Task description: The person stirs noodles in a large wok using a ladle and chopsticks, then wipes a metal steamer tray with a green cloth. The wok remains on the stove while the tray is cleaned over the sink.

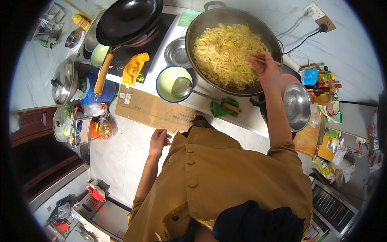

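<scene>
My right hand [266, 69] holds wooden chopsticks [275, 62] over the right side of a large, deep pan [193, 30]. Pale yellow noodles [225, 60], mixed with larger yellow pieces, heap up inside it. Whether the chopstick tips touch the noodles is hard to tell. Low beside the coat hangs my left hand [159, 141], empty, its fingers loosely curled and apart. In front of the pan, a metal spatula [181, 87] rests its blade in a blue-rimmed enamel bowl [164, 80]. The spatula's wooden handle lies on a green cloth [217, 109].
A black wok [130, 21] sits on the cooktop [121, 65] at left, its wooden handle [103, 74] jutting forward near a yellow cloth [134, 69]. Metal bowls [177, 53] [297, 106] flank the pan. Bottles [328, 86] crowd the right; cardboard [151, 112] covers some floor.
</scene>
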Motion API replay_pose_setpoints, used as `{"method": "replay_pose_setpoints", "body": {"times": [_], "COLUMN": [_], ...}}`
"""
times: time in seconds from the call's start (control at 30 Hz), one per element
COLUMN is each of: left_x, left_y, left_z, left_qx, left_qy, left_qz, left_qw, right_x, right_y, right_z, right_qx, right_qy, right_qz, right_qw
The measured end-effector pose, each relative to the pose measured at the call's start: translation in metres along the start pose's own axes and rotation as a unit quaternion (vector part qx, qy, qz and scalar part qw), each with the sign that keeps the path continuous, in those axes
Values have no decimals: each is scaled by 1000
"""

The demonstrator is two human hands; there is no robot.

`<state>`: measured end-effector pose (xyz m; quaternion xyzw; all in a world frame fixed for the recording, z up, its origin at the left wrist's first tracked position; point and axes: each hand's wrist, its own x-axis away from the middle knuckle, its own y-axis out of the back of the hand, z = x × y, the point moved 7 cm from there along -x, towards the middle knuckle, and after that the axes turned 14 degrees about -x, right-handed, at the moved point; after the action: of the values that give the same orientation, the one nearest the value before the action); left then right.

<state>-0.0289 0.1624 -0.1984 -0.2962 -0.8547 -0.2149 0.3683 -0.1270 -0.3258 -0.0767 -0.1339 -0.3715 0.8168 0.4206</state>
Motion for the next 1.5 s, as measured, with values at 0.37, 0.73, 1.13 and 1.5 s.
{"method": "replay_pose_setpoints", "body": {"times": [0.37, 0.73, 1.13, 1.5], "left_x": [-13, -15, -19, -22], "left_y": [-16, -21, -24, -30], "left_z": [-21, -28, -29, -38], "left_qx": [-9, -26, -23, -41], "left_qy": [-15, -12, 8, -1], "left_qz": [18, 17, 8, 16], "left_qw": [1000, 999, 1000, 999], "right_x": [3, -14, -19, -22], "right_y": [-15, 13, 45, 44], "right_z": [44, -2, 29, 67], "right_qx": [286, 171, 48, -87], "right_qy": [26, -17, -5, 14], "right_qz": [14, -15, -66, -117], "right_qw": [958, 985, 997, 989]}}
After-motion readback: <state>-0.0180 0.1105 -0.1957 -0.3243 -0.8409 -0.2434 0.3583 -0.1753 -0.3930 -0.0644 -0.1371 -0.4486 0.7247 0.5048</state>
